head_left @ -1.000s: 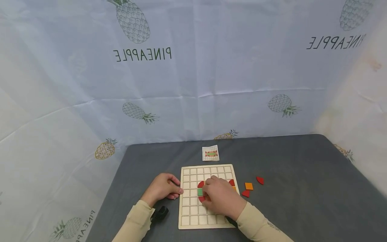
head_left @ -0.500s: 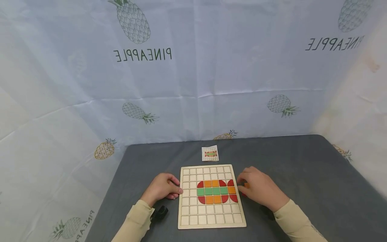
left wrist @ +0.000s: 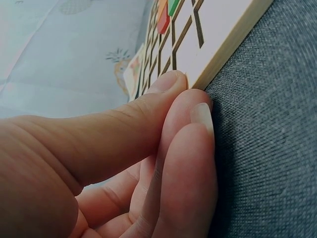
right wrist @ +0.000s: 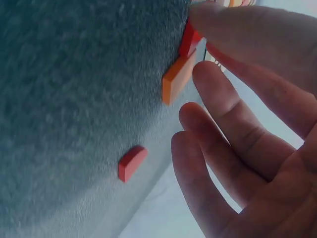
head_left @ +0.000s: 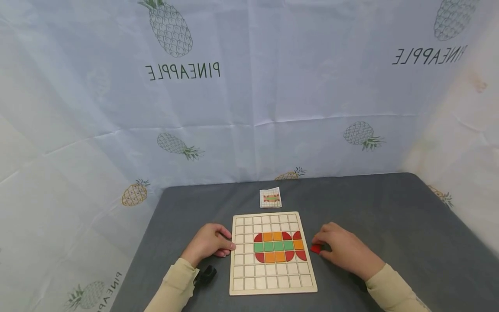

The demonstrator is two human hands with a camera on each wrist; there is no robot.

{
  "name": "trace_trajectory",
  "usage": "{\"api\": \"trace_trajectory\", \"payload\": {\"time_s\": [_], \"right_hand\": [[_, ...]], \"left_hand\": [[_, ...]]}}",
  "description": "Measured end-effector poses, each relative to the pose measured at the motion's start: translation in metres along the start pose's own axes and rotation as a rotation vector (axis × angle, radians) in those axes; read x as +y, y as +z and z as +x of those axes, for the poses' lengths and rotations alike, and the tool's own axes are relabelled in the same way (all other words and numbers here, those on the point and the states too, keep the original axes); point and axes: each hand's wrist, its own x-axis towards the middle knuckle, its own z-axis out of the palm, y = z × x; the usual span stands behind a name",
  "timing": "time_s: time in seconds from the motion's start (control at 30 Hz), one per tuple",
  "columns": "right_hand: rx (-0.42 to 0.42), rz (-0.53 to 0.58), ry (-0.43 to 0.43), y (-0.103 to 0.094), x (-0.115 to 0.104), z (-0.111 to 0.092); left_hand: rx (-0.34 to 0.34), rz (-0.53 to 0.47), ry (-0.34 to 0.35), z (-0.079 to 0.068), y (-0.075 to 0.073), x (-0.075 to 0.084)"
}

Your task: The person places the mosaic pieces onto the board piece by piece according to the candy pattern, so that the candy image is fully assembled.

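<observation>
In the head view a wooden grid board (head_left: pixel 249 277) bears a pattern of red, orange and green tiles. My left hand (head_left: pixel 210 242) pinches its left edge between thumb and index finger; the left wrist view shows the thumb (left wrist: pixel 168 82) on top at the rim. Right of the board, my right hand (head_left: pixel 345 249) is at a red rounded tile (head_left: pixel 315 248), thumb and index finger around it, the tile lying on the table. In the right wrist view the thumb covers part of that red tile (right wrist: pixel 189 39), and the other fingers (right wrist: pixel 188 153) are spread and relaxed.
An orange square tile (right wrist: pixel 173 82) lies against the red one, hidden by my right hand in the head view. Another red tile (right wrist: pixel 131 162) lies apart. A small printed pattern card (head_left: pixel 270 191) lies behind the board on the dark table (head_left: pixel 374 208). A pineapple-print cloth hangs behind.
My right hand has left the tiles on the board and moved right to the loose red tile, uncovering the pattern. My left hand has stayed at the board's edge.
</observation>
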Motion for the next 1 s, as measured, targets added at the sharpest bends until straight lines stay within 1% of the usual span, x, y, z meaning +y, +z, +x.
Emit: {"api": "trace_trajectory", "payload": {"time_s": [0.13,0.27,0.4,0.63,0.9,1.0], "right_hand": [[0.001,0.017,-0.016,0.006,0.001,0.003],[0.007,0.019,-0.012,0.008,0.005,0.004],[0.006,0.031,0.0,0.007,0.008,0.003],[0.005,0.052,-0.009,0.005,0.01,0.001],[0.003,0.071,0.021,0.003,0.008,0.005],[0.018,0.079,0.035,0.001,0.006,0.009]], "left_hand": [[-0.002,-0.002,-0.002,-0.001,0.002,0.0],[-0.005,-0.001,0.006,-0.001,0.003,0.0],[-0.007,0.002,0.006,-0.001,0.003,0.001],[-0.002,0.002,0.008,-0.002,0.001,0.002],[0.001,0.003,0.006,-0.002,0.001,0.0],[-0.004,0.003,0.015,-0.001,0.0,0.0]]}}
